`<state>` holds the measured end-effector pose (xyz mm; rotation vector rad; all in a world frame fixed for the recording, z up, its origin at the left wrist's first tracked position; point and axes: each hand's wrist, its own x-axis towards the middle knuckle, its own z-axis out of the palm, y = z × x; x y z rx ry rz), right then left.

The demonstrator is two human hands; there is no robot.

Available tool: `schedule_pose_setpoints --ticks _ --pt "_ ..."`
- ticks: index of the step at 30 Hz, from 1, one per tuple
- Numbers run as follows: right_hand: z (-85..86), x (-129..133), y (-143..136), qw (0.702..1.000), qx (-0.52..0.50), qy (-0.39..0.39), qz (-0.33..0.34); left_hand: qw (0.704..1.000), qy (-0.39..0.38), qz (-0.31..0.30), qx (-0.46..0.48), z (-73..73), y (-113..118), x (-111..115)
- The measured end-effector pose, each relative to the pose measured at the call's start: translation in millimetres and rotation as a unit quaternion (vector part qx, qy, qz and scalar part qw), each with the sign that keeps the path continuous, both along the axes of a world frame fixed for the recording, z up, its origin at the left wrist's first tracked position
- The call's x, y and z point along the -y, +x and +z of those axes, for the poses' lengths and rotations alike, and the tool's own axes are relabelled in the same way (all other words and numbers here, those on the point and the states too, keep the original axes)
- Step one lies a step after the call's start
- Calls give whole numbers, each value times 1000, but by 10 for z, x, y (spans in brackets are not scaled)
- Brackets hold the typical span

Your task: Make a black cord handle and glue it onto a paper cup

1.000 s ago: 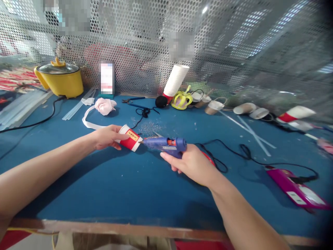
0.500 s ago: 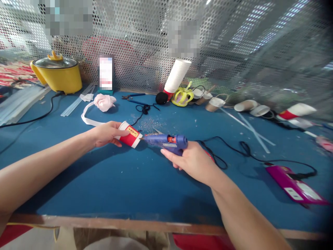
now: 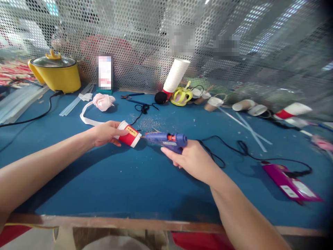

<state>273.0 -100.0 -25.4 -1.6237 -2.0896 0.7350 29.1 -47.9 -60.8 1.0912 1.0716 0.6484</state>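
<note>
A red and white paper cup [image 3: 129, 134] lies tilted in my left hand [image 3: 108, 133], its base turned to the right. My left fingers and thumb are closed round its rim end. My right hand [image 3: 191, 158] grips a blue glue gun [image 3: 166, 139] by the handle. The gun's nozzle points left and is at the cup's base; whether it touches cannot be made out. A white ribbon [image 3: 88, 119] with a pale pink fabric flower [image 3: 103, 102] lies beyond my left hand.
Along the mesh at the back stand a yellow pot [image 3: 58, 74], a phone [image 3: 104, 73], a leaning stack of cups [image 3: 177, 74] and a yellow basket-like item [image 3: 181, 96]. Clear sticks [image 3: 252, 132] lie at right, near a purple packet [image 3: 290, 182]. A black cord [image 3: 241, 149] crosses there.
The view has shifted slightly. Both hands keep their holds, with the cup and the glue gun in nearly the same places.
</note>
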Motion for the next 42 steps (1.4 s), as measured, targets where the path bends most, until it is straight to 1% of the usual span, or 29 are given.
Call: schedule_pose_setpoints --ticks 6,11,14,19,24,30,33,38,42 --pt "22 -4 -12 1000 8 -19 -3 1000 0 -2 -2 13 3 5" --pt "39 -2 -26 1000 9 -12 -21 1000 -2 -1 -9 30 8 11" --pt "26 -3 -17 1000 -3 -18 -12 1000 1 4 -5 33 11 15" --pt "4 -11 -19 1000 -27 -7 -9 1000 -2 10 -1 33 15 20" --pt "10 -12 -31 997 -69 -40 -18 1000 -13 16 15 39 22 21" --pt "-10 -55 18 984 -161 -69 -17 995 -19 62 71 116 60 59" --pt "-17 -64 28 978 -195 -76 -9 994 -8 69 89 170 72 91" --pt "0 -44 31 976 -202 -75 5 992 9 75 98 235 82 132" --pt "17 -44 36 976 -205 -74 5 992 18 73 102 239 91 147"
